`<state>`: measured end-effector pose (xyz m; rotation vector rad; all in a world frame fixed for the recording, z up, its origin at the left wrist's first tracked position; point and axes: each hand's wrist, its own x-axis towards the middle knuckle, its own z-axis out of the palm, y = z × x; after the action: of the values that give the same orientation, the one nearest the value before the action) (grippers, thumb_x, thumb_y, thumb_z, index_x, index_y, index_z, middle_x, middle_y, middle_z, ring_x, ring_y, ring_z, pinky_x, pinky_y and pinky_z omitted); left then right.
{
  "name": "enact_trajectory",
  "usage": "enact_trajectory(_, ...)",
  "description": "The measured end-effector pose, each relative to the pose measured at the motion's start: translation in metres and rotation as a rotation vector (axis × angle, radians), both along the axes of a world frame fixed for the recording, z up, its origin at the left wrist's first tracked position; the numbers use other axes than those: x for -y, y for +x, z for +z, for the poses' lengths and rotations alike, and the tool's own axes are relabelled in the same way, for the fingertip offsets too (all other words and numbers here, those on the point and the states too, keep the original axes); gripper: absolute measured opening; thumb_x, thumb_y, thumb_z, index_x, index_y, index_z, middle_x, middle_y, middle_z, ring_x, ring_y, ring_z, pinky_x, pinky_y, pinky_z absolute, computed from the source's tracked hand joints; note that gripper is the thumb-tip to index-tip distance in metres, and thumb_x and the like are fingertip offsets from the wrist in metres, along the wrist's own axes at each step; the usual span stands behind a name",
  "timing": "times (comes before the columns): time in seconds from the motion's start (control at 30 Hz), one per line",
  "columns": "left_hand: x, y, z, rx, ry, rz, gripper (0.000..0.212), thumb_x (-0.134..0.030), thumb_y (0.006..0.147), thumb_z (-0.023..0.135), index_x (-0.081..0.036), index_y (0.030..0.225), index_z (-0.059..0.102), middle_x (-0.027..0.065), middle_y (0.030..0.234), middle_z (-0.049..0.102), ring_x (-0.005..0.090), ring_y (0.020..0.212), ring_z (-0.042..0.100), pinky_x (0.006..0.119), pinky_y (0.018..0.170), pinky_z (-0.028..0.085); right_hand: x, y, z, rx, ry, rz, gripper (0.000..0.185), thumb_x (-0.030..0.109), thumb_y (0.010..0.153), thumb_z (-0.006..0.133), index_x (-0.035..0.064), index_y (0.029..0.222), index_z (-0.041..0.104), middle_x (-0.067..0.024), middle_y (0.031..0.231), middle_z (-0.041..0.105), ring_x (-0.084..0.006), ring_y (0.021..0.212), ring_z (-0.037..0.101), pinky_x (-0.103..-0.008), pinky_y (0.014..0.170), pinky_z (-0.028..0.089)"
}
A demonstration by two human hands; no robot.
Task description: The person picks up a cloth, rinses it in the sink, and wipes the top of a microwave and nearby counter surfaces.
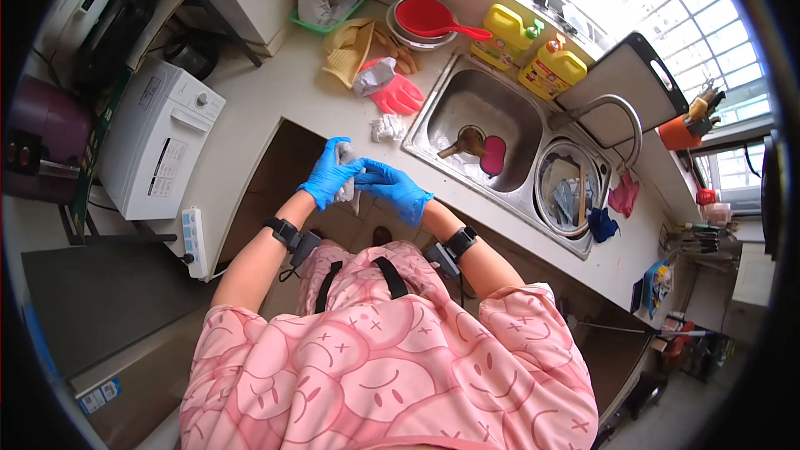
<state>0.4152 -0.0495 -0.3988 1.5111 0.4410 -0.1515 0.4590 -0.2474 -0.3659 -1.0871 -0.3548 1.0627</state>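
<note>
My left hand [330, 172], in a blue disposable glove, grips a bunched grey cloth [345, 192] in front of the counter's edge. One end of the cloth hangs down below the fingers. My right hand [394, 189], gloved the same way, meets the left fingertips beside the cloth; whether it also pinches the cloth is hidden. On the counter just beyond lie a crumpled white cloth or paper [388, 128] and a pink rubber glove [397, 95].
The steel sink [459, 84] at right holds a brown-handled brush [461, 142] and a pink sponge [494, 155]. A curved faucet [628, 109] rises behind it. Yellow detergent jugs [551, 69] and a red strainer [425, 17] stand farther back. A white appliance [156, 137] sits left.
</note>
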Motion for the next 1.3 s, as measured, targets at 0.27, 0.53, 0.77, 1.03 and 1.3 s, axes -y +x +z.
enact_trajectory(0.27, -0.084, 0.147, -0.014, -0.014, 0.864, 0.353, 0.107, -0.039, 0.067, 0.08, 0.011, 0.137, 0.016, 0.0279, 0.125, 0.04, 0.0325, 0.111, 0.044, 0.043, 0.093, 0.039, 0.137, -0.019, -0.038, -0.116, -0.336, -0.472, 0.04, 0.023, 0.092, 0.054, 0.0025, 0.127, 0.049, -0.0126, 0.114, 0.062, -0.0216, 0.106, 0.058, -0.0336, 0.095, 0.042)
enact_trajectory(0.53, -0.02, 0.174, -0.057, 0.379, 0.905, 0.018, 0.074, -0.03, 0.081, 0.068, 0.006, 0.134, 0.031, 0.029, 0.14, 0.03, 0.0391, 0.132, 0.029, 0.043, 0.11, 0.024, 0.262, -0.048, -0.028, -0.137, -0.585, -0.94, 0.036, 0.028, 0.092, 0.053, 0.0077, 0.122, 0.055, -0.0079, 0.112, 0.063, -0.0193, 0.102, 0.059, -0.0331, 0.09, 0.043)
enact_trajectory(0.77, 0.122, 0.084, -0.059, 0.438, 0.749, -0.347, 0.056, -0.019, 0.085, 0.061, 0.0, 0.133, 0.038, 0.0212, 0.139, 0.035, 0.0338, 0.131, 0.032, 0.04, 0.111, 0.023, 0.41, -0.004, -0.083, 0.195, -1.17, -1.081, 0.04, 0.015, 0.089, 0.049, 0.0077, 0.129, 0.052, -0.0163, 0.127, 0.055, -0.0274, 0.118, 0.052, -0.0359, 0.101, 0.039)
enact_trajectory(1.03, 0.171, 0.03, -0.061, 0.112, 0.494, -0.431, 0.049, -0.01, 0.088, 0.056, 0.0, 0.132, 0.039, 0.0164, 0.13, 0.045, 0.0305, 0.12, 0.045, 0.037, 0.102, 0.036, 0.44, 0.087, -0.083, 0.32, -1.726, -0.459, 0.101, 0.017, 0.066, 0.076, 0.0378, 0.146, 0.018, -0.0159, 0.153, 0.009, -0.0461, 0.128, 0.035, -0.0447, 0.105, 0.038)
enact_trajectory(1.3, 0.296, 0.069, -0.052, 0.25, 0.514, -0.585, 0.041, -0.012, 0.093, 0.05, -0.003, 0.132, 0.041, 0.0103, 0.122, 0.053, 0.02, 0.109, 0.052, 0.032, 0.094, 0.042, 0.495, 0.105, -0.143, 0.371, -0.945, -0.721, 0.036, 0.014, 0.084, 0.063, 0.0078, 0.119, 0.06, -0.0151, 0.104, 0.067, -0.0244, 0.095, 0.064, -0.0324, 0.085, 0.047)
